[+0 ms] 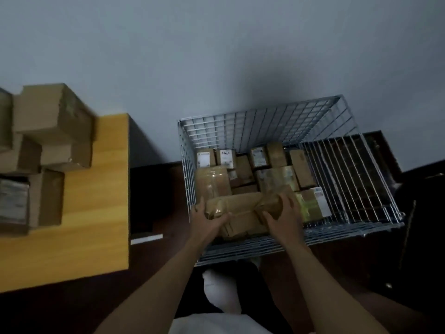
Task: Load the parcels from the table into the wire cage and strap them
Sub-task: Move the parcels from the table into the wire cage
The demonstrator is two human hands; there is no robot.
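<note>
Gripping a long brown parcel (240, 206) at both ends, the left hand (208, 221) and right hand (285, 219) hold it at the near side of the wire cage (243, 249). The left fingers curl around its tape-shiny left end, and the right fingers wrap over its crumpled right end. The parcel lies roughly level, just inside the cage's front wall, above another flat brown box. Whether it rests on that box or hangs just clear of it cannot be told.

Inside the cage, cardboard parcels are packed close together. Along the far wall stands a row of small boxes (258, 156), several with white labels. A tape-wrapped box (212, 182) sits against the left wall, just beyond the held parcel. A box with a green and white label (313, 204) lies just beside the right hand.

On the wooden surface (96, 213) to the left, well apart from the cage, stand stacked cardboard boxes (55, 121), with a grey-wrapped packet (13, 201) at the edge of view.
</note>
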